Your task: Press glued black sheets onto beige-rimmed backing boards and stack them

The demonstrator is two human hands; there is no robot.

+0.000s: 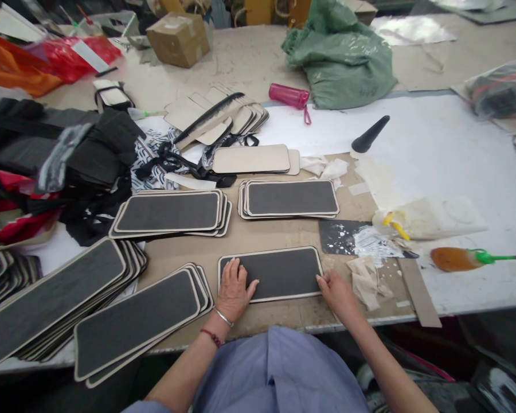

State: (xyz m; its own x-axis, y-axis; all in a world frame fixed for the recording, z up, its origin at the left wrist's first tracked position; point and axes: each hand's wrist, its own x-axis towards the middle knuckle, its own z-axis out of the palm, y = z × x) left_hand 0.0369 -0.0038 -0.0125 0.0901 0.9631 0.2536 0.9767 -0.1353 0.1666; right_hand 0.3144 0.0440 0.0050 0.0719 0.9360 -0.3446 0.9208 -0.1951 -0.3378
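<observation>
A dark grey rectangular panel with a pale border (284, 274) lies flat at the table's near edge, in front of me. My left hand (234, 285) rests on its left end, fingers spread over the dark surface. At the panel's right edge my right hand (336, 291) is closed, thumb and fingertips pinching the border. Two stacks of similar panels lie just behind it, a left stack (172, 212) and a right stack (291, 198). Further left, more panels are fanned out in a near pile (137, 321) and a longer pile (60, 295).
Right of the panel are a glue-smeared dark sheet (339, 236), crumpled scraps (367, 281), a cardboard strip (419, 292) and an amber bottle with a green nozzle (453, 259). Beige panels (251, 159) lie behind. Black bags (55, 149) crowd the left; a green sack (344, 63) stands at the back.
</observation>
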